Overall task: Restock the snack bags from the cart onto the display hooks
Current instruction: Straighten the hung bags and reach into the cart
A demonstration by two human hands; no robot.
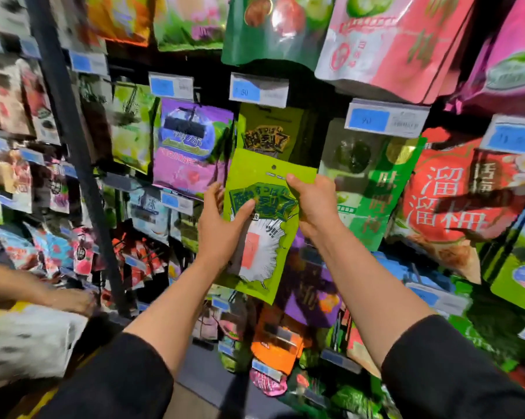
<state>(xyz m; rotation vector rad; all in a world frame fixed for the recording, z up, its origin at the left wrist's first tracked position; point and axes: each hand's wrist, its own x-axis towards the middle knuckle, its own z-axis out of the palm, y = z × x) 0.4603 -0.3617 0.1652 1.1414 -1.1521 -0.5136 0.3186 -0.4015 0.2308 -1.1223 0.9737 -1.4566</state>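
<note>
I hold a lime-green snack bag (264, 182) upright in front of the display wall with both hands. My left hand (222, 228) grips its left edge, thumb across the printed front. My right hand (312, 204) grips its right edge, fingers curled over the front. The bag's hang hole (273, 167) sits just below a matching green bag (269, 131) that hangs on a hook under a blue price tag (258, 90). The hook itself is hidden behind the tag and the bags.
Hooks full of snack bags surround the spot: a purple bag (191, 146) to the left, a green bag (376, 189) and a red bag (454, 195) to the right, large pink bags (397, 40) above. Another person's arm (34, 288) reaches in at the lower left beside a dark upright post (73, 146).
</note>
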